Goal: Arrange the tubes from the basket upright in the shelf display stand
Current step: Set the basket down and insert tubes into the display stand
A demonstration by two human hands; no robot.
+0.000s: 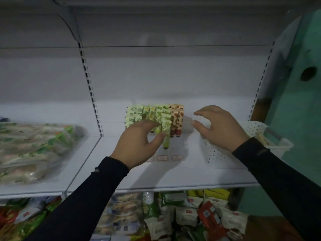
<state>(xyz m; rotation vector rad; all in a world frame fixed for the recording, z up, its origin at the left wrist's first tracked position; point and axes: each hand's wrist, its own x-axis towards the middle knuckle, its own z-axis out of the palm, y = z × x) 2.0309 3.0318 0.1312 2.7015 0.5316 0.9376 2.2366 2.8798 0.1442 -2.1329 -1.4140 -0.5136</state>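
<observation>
Several green, yellow and red-patterned tubes [156,115] stand upright, caps down, in rows in a clear display stand [162,158] at the middle of the white shelf [173,174]. One green tube [166,134] stands lower and in front of the rest. My left hand [139,143] pinches its left side between thumb and forefinger. Over the left end of the white perforated basket [218,157], my right hand [218,126] hovers with fingers spread and loosely bent, holding nothing. The hand and arm hide what lies inside the basket.
Clear bags of packaged food [33,146] lie on the shelf section to the left, past a slotted upright [93,101]. Many snack packs [182,216] fill the shelf below. A green wall [298,101] stands at the right.
</observation>
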